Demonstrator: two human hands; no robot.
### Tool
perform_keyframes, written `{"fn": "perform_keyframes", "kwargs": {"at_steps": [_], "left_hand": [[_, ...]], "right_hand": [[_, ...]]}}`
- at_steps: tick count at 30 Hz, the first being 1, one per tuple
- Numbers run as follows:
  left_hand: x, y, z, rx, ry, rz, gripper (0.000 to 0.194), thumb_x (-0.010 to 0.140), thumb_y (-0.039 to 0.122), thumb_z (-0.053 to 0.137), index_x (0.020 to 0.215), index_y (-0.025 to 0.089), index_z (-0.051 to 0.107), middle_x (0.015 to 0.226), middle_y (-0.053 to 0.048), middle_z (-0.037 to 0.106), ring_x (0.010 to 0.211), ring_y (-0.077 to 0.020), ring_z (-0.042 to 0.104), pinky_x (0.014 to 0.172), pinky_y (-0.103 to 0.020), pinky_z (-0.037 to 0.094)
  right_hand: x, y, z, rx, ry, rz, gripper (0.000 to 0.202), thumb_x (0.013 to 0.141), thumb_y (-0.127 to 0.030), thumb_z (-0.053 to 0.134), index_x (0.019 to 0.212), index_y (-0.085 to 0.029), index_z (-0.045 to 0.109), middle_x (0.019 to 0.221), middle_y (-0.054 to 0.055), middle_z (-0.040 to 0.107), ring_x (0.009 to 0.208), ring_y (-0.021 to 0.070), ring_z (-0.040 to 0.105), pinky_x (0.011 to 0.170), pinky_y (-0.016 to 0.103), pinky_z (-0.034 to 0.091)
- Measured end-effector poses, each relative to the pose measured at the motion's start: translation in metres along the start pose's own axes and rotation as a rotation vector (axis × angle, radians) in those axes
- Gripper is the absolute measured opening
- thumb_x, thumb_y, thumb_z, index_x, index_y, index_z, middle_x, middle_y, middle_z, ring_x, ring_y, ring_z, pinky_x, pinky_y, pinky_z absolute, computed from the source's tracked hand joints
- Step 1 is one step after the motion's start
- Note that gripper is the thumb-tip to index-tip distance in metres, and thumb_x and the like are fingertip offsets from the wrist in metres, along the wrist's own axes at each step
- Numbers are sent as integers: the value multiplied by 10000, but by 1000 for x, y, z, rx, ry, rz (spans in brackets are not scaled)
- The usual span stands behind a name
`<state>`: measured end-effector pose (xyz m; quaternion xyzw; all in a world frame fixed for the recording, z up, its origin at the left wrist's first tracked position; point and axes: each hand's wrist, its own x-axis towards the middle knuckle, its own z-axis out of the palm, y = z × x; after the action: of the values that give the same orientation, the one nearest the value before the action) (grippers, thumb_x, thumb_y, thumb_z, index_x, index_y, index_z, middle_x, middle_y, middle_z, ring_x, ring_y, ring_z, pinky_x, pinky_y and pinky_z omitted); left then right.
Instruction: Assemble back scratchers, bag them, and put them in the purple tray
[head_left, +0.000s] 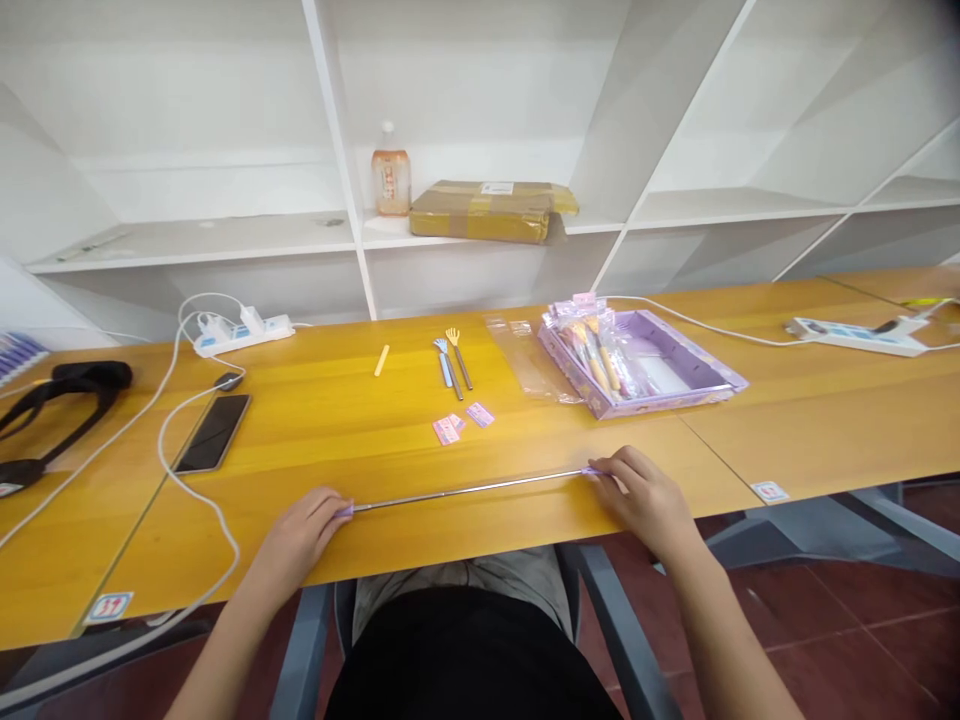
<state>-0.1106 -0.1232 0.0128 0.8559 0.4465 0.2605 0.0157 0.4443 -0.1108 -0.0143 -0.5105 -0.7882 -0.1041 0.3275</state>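
A thin metal telescopic rod (465, 490) with purple ends stretches between my hands above the front of the table. My left hand (311, 525) pinches its left end, and my right hand (637, 490) grips the right end. Beyond the rod lie small pink and purple cards (446, 430). Farther back are a blue hand-shaped scratcher (444, 365) and a yellow one (459, 358) with dark handles, and a short yellow stick (382, 360). A purple tray (675, 398) at the right holds wrapped scratchers (596, 355).
Clear plastic wrap (529, 360) lies left of the tray. A phone (215, 433), white cables, a power strip (244, 336) and a black strap (67, 430) are at the left. Another power strip (859, 336) sits right. A bottle (391, 180) and cardboard box (484, 212) stand on the shelf.
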Motion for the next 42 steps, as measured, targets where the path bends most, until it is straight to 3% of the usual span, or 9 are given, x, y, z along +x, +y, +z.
{"fn": "perform_keyframes", "kwargs": {"at_steps": [9,15,19,22,28,42], "left_hand": [[21,56,27,-60,-60,54,207,1121,290,487,1131,203,675,1034,-46,731,933,-180,724,842,-306,575],[34,61,37,-32,-59,2,237,1132,267,436,1092,195,659,994,-50,706,904,-182,709,819,-311,574],[43,71,42,-13,-169,74,238,1131,284,443,1066,200,657,971,-43,684,880,-186,681,810,-321,564],[45,84,55,-6,-200,81,228,1124,265,452,1043,197,654,964,-46,677,869,-201,670,794,-338,559],[43,85,75,-56,-106,45,160,1114,246,483,1096,193,633,979,-43,689,902,-194,688,830,-327,565],[47,84,71,-23,-169,16,205,1123,277,457,1090,207,646,992,-45,685,888,-192,674,818,-328,555]], "right_hand": [[25,-79,12,108,-78,-194,160,1051,-107,581,1016,-200,706,885,56,648,791,169,637,733,293,499],[36,-115,32,46,-2,-277,175,1058,-71,549,1050,-156,702,849,57,639,764,174,597,705,299,470],[39,-143,47,121,-47,-356,168,1068,-90,544,1089,-149,700,856,55,637,750,178,575,679,311,446],[40,-163,56,130,-51,-351,155,1066,-100,554,1060,-148,701,837,52,616,744,184,551,674,322,424],[39,-167,66,143,-33,-202,233,1074,-130,547,874,-189,651,808,43,558,741,188,486,692,320,392],[37,-165,72,167,-13,-149,246,1066,-129,568,836,-201,621,808,35,553,752,184,457,695,316,360]]}}
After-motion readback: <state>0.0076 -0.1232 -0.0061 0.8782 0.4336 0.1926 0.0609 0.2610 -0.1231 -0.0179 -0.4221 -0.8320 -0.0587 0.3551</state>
